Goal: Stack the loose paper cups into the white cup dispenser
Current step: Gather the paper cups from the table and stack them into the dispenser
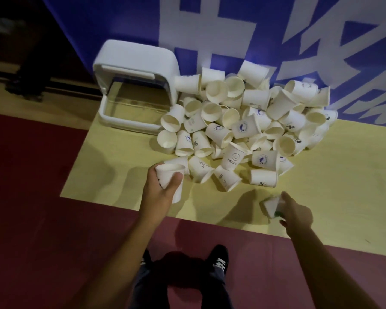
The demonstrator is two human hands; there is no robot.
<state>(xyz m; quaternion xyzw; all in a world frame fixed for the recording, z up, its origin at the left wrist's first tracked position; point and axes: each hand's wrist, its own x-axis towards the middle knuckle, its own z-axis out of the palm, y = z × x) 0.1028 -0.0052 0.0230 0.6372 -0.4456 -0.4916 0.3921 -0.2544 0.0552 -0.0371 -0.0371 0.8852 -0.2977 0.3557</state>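
My left hand (163,190) grips one cup (167,173), its mouth pointing away toward the heap (243,121) and its base toward me. My right hand (296,214) pinches a second cup (271,206), blurred, sticking out leftward from the fingers. One white dispenser (134,63) stands left of the heap, which holds too many cups to count.
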